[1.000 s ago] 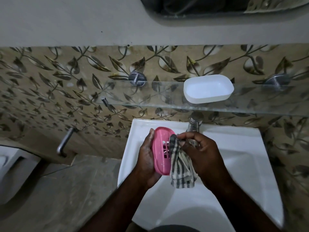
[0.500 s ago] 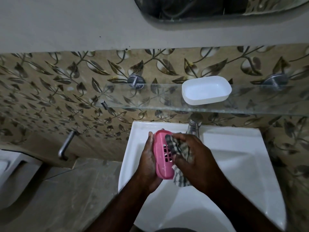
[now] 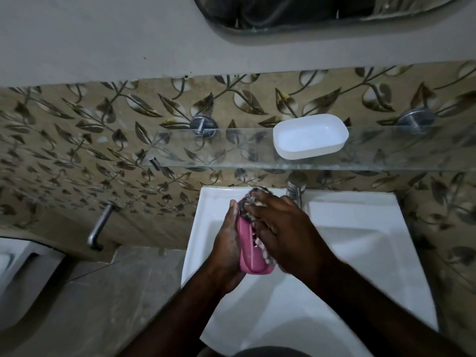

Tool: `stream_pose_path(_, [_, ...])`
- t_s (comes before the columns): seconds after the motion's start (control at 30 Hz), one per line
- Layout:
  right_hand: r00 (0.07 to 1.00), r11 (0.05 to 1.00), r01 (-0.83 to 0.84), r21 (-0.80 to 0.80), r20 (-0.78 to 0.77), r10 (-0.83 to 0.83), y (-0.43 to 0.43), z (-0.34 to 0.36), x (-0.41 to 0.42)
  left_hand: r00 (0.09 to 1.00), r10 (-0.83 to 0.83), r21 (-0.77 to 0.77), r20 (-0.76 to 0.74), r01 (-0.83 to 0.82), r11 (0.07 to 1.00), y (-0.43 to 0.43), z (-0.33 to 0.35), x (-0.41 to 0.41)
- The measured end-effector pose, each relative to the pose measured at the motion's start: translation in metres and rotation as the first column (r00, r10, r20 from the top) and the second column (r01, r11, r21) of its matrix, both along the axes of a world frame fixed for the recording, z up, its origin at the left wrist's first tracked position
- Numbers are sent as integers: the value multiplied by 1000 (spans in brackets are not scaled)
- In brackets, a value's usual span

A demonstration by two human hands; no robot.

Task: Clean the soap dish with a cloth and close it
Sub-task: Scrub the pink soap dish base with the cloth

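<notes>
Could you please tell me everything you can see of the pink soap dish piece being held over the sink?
The pink soap dish piece is an oval tray of smooth, plastic-looking material, with a few drain slots showing. It stands on edge above the white sink. The left hand holds it from its left side. The right hand lies over a checked cloth against its slotted face and hides most of that face.
</notes>
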State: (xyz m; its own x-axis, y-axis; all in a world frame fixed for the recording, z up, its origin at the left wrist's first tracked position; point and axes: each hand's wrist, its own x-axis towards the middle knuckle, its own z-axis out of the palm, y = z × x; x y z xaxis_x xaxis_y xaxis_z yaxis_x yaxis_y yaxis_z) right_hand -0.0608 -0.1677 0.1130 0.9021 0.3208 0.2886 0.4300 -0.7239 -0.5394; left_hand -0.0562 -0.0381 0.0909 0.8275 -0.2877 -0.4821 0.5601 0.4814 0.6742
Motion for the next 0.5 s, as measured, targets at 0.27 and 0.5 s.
stream_pose_path(0.27, [955, 955, -294, -49, 26, 295, -3, -7, -34, 996, -30, -7, -89, 30, 1000, 17, -4, 3])
stream_pose_path(0.5, [988, 990, -138, 16, 75, 137, 8, 4, -15, 999, -4, -62, -49, 0, 998, 12, 3, 4])
